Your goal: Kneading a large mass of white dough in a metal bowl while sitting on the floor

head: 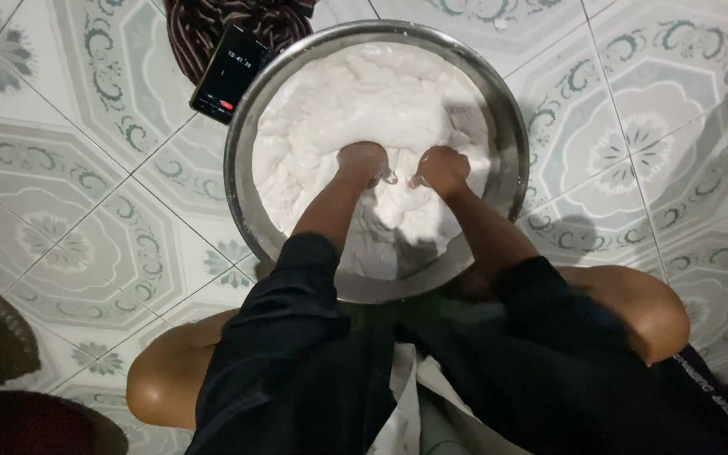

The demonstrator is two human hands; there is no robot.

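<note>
One wide round steel basin (pixel 246 181) sits on the patterned tile floor; one mass of soft white dough (pixel 364 93) fills it; two bare hands, left (pixel 361 160) and right (pixel 441 168), press in; one black phone (pixel 231 72) lies beside one dark striped cloth (pixel 212 25).

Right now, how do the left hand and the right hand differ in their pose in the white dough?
The left hand sits nearer the middle of the white dough, while the right hand sits nearer the right wall of the metal bowl. The left hand is slightly farther from the person than the right hand. The left forearm runs nearly straight in; the right forearm slants in from the right. Both hands are closed into fists and press down into the dough, close together.
</note>
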